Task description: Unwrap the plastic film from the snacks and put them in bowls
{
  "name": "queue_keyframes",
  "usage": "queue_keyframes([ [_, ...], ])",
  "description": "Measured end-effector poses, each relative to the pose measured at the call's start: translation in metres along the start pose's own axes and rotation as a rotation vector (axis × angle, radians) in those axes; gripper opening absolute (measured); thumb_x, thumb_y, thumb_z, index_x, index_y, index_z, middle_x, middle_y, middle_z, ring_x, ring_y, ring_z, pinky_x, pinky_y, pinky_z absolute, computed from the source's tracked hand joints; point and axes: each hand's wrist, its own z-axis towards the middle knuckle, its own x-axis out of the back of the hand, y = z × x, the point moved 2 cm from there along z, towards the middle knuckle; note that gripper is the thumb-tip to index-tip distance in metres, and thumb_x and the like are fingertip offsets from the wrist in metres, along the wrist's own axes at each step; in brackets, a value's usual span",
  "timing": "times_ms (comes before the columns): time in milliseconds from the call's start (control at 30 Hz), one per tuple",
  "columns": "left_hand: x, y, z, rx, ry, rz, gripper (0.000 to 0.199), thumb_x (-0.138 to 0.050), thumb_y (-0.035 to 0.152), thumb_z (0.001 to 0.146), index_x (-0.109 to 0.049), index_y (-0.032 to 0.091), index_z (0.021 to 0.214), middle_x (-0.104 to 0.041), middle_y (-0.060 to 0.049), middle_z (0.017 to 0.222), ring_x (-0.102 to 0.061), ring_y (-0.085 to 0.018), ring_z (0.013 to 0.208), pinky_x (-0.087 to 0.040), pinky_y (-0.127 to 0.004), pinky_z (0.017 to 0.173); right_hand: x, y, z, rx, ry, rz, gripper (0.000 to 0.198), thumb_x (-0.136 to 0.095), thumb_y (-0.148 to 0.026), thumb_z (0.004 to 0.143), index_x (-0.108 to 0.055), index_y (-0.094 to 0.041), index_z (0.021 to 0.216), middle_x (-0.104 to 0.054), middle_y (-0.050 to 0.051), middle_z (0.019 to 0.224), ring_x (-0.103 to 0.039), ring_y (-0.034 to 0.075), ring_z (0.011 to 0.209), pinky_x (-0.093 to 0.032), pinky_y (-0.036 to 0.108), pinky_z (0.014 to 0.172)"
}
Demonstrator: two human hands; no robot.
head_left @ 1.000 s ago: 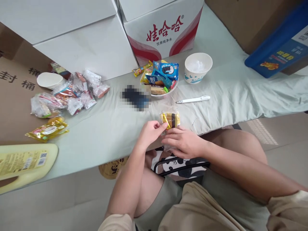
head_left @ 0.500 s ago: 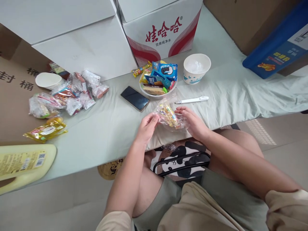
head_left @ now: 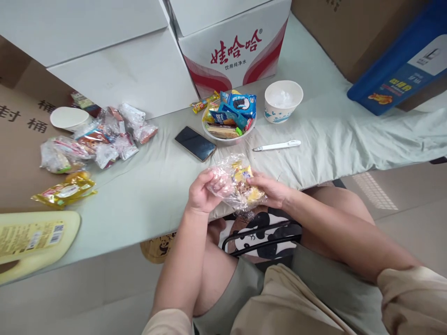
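Observation:
A clear plastic bag (head_left: 228, 197) hangs between my hands at the table's front edge, with a yellow snack packet (head_left: 241, 177) inside it. My left hand (head_left: 205, 190) grips the bag's left side, its fingers partly behind or within the crinkled film. My right hand (head_left: 270, 188) is closed on the yellow packet through the film, thumb on top. Just beyond the bag stands a white bowl (head_left: 226, 140) heaped with blue, yellow and brown wrapped snacks (head_left: 240, 106). To its right lies a white utility knife or pen-like tool (head_left: 277, 145).
A black phone (head_left: 195, 143) lies left of the bowl. A paper cup (head_left: 282, 104) with crumpled clear plastic stands right of it. Several bagged snacks (head_left: 94, 137) and a gold packet (head_left: 66, 190) are at left, near a yellow jug (head_left: 38, 239). White boxes (head_left: 233, 60) stand behind; a blue container (head_left: 394, 65) is at right.
The bag and yellow packet have come slightly nearer me and been turned. My right hand has closed on the packet, and my left hand has shifted left, spreading the film.

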Motion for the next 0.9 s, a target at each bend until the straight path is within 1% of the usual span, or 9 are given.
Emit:
queue_keyframes([
  [67, 0.005, 0.006, 0.000, -0.016, 0.062, -0.009, 0.055, -0.076, 0.044, 0.065, -0.028, 0.020, 0.052, -0.025, 0.004, 0.052, -0.030, -0.007, 0.045, -0.030, -0.025, 0.042, 0.002, -0.002, 0.001, 0.053, 0.032, -0.005, 0.034, -0.074, -0.034, 0.074, -0.063, -0.022, 0.104, -0.079, 0.005, 0.096, -0.075, 0.023, 0.087, -0.062, 0.037, 0.082],
  [133, 0.010, 0.011, 0.000, -0.056, 0.112, -0.031, 0.051, -0.073, 0.040, 0.067, -0.029, 0.020, 0.053, -0.025, 0.004, 0.054, -0.030, -0.007, 0.046, -0.029, -0.024, 0.042, 0.003, -0.003, 0.002, 0.081, 0.049, -0.018, 0.029, -0.069, -0.040, 0.077, -0.064, -0.022, 0.098, -0.079, 0.007, 0.096, -0.075, 0.026, 0.093, -0.062, 0.042, 0.085],
  [300, 0.017, 0.016, 0.002, -0.153, 0.146, -0.135, 0.048, -0.064, 0.037, 0.072, -0.023, 0.020, 0.053, -0.023, 0.003, 0.054, -0.029, -0.008, 0.046, -0.030, -0.025, 0.043, 0.003, 0.003, 0.002, 0.095, 0.042, -0.062, 0.034, -0.066, -0.046, 0.077, -0.064, -0.024, 0.103, -0.079, 0.006, 0.098, -0.075, 0.029, 0.098, -0.060, 0.049, 0.087],
  [467, 0.020, 0.017, -0.004, -0.110, 0.107, -0.136, 0.051, -0.062, 0.041, 0.073, -0.021, 0.020, 0.051, -0.016, 0.004, 0.051, -0.024, -0.008, 0.042, -0.030, -0.026, 0.042, 0.001, 0.013, 0.005, 0.065, 0.006, -0.047, 0.041, -0.063, -0.061, 0.079, -0.065, -0.024, 0.095, -0.078, 0.008, 0.097, -0.073, 0.030, 0.100, -0.060, 0.051, 0.089],
  [533, 0.021, 0.017, -0.006, -0.065, 0.069, -0.132, 0.056, -0.063, 0.044, 0.070, -0.017, 0.021, 0.049, -0.015, 0.004, 0.048, -0.023, -0.008, 0.041, -0.029, -0.026, 0.041, 0.000, 0.018, 0.007, 0.031, 0.000, 0.004, 0.040, -0.070, -0.059, 0.076, -0.067, -0.023, 0.093, -0.079, 0.007, 0.095, -0.074, 0.027, 0.094, -0.060, 0.046, 0.089],
  [633, 0.025, 0.016, -0.008, -0.034, 0.066, -0.149, 0.062, -0.061, 0.052, 0.072, -0.013, 0.021, 0.049, -0.012, 0.004, 0.047, -0.020, -0.008, 0.039, -0.027, -0.026, 0.038, -0.001, 0.022, 0.009, 0.001, 0.011, 0.102, 0.032, -0.077, -0.046, 0.075, -0.068, -0.023, 0.097, -0.079, 0.003, 0.092, -0.074, 0.020, 0.080, -0.062, 0.037, 0.084],
  [700, 0.032, 0.016, -0.008, -0.098, 0.096, -0.205, 0.064, -0.054, 0.059, 0.080, -0.012, 0.021, 0.051, -0.008, 0.006, 0.048, -0.014, -0.007, 0.038, -0.022, -0.025, 0.036, -0.003, 0.023, 0.010, 0.023, -0.008, 0.172, 0.031, -0.074, -0.042, 0.079, -0.068, -0.024, 0.104, -0.079, 0.002, 0.099, -0.074, 0.018, 0.080, -0.062, 0.035, 0.082],
  [800, 0.050, 0.022, -0.006, -0.305, 0.102, -0.310, 0.062, -0.045, 0.061, 0.090, -0.013, 0.021, 0.057, -0.001, 0.008, 0.052, -0.002, -0.006, 0.040, -0.013, -0.024, 0.036, -0.005, 0.023, 0.010, 0.005, -0.082, 0.254, 0.041, -0.072, -0.044, 0.080, -0.066, -0.023, 0.115, -0.078, 0.003, 0.100, -0.075, 0.020, 0.087, -0.063, 0.037, 0.082],
  [900, 0.072, 0.029, -0.007, -0.531, 0.102, -0.340, 0.060, -0.051, 0.058, 0.092, -0.015, 0.020, 0.062, 0.002, 0.009, 0.054, 0.004, -0.007, 0.044, -0.007, -0.025, 0.037, -0.005, 0.025, 0.009, -0.059, -0.137, 0.296, 0.046, -0.072, -0.047, 0.076, -0.066, -0.023, 0.114, -0.077, 0.004, 0.095, -0.074, 0.023, 0.087, -0.063, 0.042, 0.081],
])
